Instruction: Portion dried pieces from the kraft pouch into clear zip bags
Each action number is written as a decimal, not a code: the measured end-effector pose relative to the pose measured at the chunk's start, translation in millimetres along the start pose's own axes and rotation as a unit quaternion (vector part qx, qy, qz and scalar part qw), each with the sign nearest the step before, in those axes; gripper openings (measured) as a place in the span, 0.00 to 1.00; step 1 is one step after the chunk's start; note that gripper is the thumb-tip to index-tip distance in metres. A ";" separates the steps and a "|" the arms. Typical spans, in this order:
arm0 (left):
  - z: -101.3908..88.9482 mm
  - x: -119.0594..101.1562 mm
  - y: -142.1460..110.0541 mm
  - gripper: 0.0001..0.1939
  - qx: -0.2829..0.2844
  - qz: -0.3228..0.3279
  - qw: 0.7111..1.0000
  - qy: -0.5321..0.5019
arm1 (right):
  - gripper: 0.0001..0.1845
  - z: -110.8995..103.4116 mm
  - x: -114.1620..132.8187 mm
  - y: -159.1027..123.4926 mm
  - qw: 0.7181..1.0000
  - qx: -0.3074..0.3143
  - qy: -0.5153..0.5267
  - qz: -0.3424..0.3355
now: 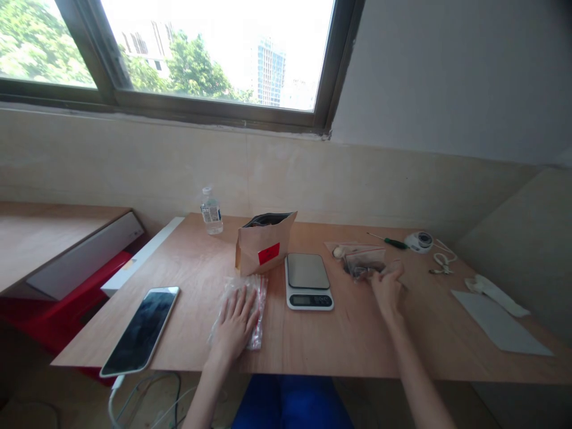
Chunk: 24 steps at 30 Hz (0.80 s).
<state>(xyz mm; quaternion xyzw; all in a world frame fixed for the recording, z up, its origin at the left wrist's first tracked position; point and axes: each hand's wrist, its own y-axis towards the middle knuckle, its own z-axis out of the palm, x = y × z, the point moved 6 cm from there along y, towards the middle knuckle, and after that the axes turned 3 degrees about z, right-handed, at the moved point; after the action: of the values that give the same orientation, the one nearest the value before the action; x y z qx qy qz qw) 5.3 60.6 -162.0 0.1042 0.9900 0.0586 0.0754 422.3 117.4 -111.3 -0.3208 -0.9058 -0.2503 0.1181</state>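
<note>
My left grip [235, 326] lies open and flat on a clear plastic bag [259, 313] on the tabletop [192, 333]; my right grip [386, 292] touches another bag [364, 263], clenched or not I cannot tell.

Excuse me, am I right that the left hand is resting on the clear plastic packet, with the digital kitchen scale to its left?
Not quite: the digital kitchen scale is to the right of the left hand, not its left, as the head view shows. The hand does rest on the clear plastic packet.

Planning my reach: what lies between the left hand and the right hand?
The head view shows a digital scale between the left hand and the right hand.
</note>
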 end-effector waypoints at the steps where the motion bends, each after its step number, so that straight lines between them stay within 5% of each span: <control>1: 7.0 2.8 -0.1 0.27 0.020 0.004 1.000 0.004 | 0.34 -3.0 -6.9 0.7 1.000 0.005 0.004 0.015; 5: 6.4 6.3 2.8 0.27 0.024 0.004 1.000 -0.012 | 0.28 -11.3 -22.1 3.1 1.000 0.023 0.015 0.014; 10: -41.3 -27.5 -0.7 0.21 -0.030 0.011 0.985 -0.170 | 0.30 -5.1 4.1 4.6 0.998 -0.011 -0.017 -0.058; 14: -73.3 -82.6 -20.6 0.20 0.042 0.095 0.904 -0.415 | 0.36 13.3 18.6 3.3 0.998 0.014 -0.050 -0.043; 18: -77.5 -111.2 -38.8 0.19 0.097 0.096 0.847 -0.513 | 0.30 15.7 -1.0 4.1 0.998 0.052 -0.023 -0.030; 24: -71.3 -126.1 -36.7 0.19 0.093 0.063 0.784 -0.611 | 0.25 -33.1 -28.0 -1.8 0.996 0.057 0.064 -0.016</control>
<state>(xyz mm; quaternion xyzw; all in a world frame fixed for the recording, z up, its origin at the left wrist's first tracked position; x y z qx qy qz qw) 108.5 -9.3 -79.5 0.1870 0.7287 -0.1047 0.6505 444.4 84.1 -94.5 -0.2825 -0.9142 -0.2199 0.1897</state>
